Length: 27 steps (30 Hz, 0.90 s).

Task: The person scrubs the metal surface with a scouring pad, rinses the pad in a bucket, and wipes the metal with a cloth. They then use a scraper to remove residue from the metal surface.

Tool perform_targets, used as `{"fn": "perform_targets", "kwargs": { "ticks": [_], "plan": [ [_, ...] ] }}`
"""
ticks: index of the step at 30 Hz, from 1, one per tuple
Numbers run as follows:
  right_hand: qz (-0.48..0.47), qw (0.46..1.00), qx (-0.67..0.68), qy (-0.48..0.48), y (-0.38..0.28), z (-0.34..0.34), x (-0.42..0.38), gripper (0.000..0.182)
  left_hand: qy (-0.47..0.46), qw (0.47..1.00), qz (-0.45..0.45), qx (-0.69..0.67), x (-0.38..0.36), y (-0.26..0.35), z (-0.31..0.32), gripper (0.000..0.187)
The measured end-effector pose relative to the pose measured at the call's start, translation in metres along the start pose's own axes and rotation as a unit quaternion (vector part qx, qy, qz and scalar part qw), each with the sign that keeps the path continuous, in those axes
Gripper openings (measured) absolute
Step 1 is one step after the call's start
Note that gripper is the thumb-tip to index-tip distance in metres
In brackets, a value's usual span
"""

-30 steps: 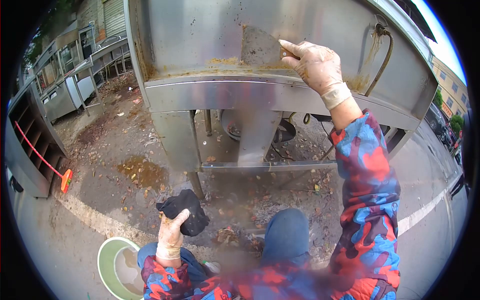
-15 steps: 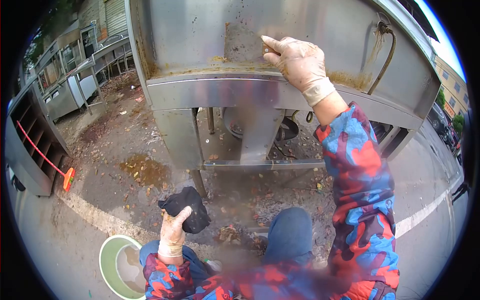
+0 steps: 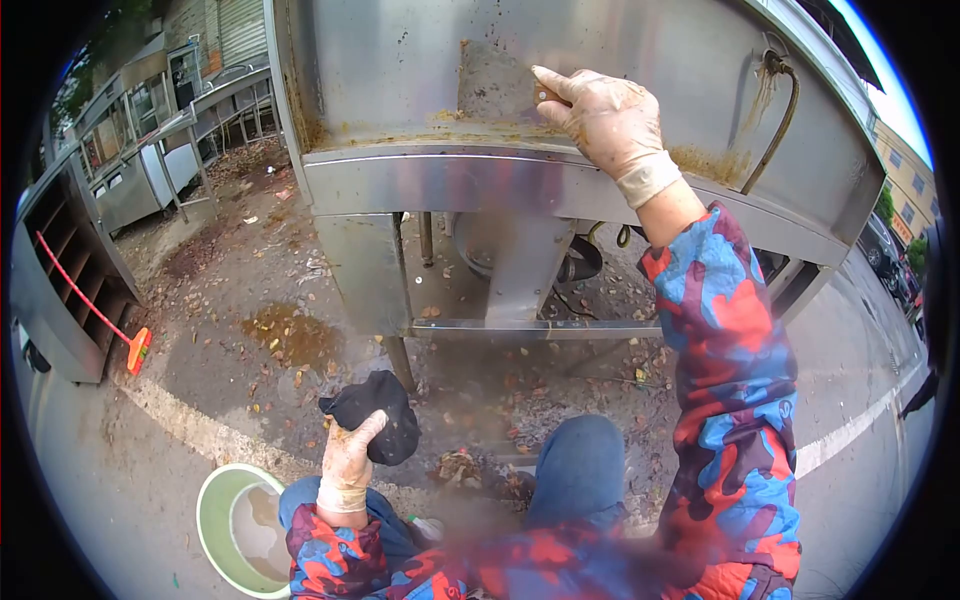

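My right hand, in a soiled pale glove, is closed around the handle of a scraper. Its broad, dirty grey blade lies against the upright steel panel of a stainless-steel unit. Brownish grease runs along the panel's lower seam, beneath the blade. Low down at the left, my left hand, gloved as well, grips a crumpled black cloth in front of my knee. The cloth is apart from the steel unit.
A pale green bucket with murky water stands by my left leg. A bent pipe hangs on the panel's right side. A red-handled orange broom leans on a steel cabinet. Leaves and a brown puddle mark the ground.
The view has shifted slightly, so the steel unit and my right hand appear a little farther right. The scraper is still on the panel, and my left hand keeps the cloth.
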State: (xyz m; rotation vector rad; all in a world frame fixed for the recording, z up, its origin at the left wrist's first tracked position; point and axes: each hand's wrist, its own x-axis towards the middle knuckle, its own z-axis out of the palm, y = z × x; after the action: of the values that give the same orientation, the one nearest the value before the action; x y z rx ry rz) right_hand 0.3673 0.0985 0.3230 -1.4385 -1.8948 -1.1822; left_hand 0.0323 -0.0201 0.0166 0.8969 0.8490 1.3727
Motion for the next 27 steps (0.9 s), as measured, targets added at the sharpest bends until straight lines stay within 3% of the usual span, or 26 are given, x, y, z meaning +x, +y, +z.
{"fn": "perform_targets", "kwargs": {
  "ticks": [2,11,14,17,20,25,27],
  "plan": [
    [0.019,0.999,0.0,-0.032,0.002,-0.01,-0.004,0.032,-0.006,1.0,-0.001,-0.009,0.001,-0.003,-0.003,0.043],
    [0.012,1.0,-0.006,0.001,-0.011,0.002,0.005,0.031,-0.014,1.0,-0.012,0.012,-0.002,0.006,0.0,0.046],
    [0.037,0.998,-0.001,-0.055,-0.004,-0.011,-0.001,0.032,-0.017,1.0,-0.017,-0.019,0.001,-0.001,-0.006,0.046],
    [0.01,1.0,-0.004,-0.006,-0.009,0.004,0.006,0.032,-0.009,1.0,-0.018,-0.008,0.003,-0.004,-0.007,0.047],
    [0.022,0.999,0.003,-0.026,-0.027,0.006,0.016,0.032,-0.011,1.0,-0.004,0.024,0.002,0.001,-0.004,0.047],
    [-0.003,0.999,-0.01,-0.039,0.01,-0.015,-0.003,0.032,-0.007,1.0,-0.005,-0.003,-0.003,0.005,-0.003,0.046],
    [0.041,0.996,-0.024,-0.079,0.02,-0.024,-0.013,0.033,-0.015,0.999,-0.015,-0.027,-0.003,0.006,-0.004,0.046]
  ]
}}
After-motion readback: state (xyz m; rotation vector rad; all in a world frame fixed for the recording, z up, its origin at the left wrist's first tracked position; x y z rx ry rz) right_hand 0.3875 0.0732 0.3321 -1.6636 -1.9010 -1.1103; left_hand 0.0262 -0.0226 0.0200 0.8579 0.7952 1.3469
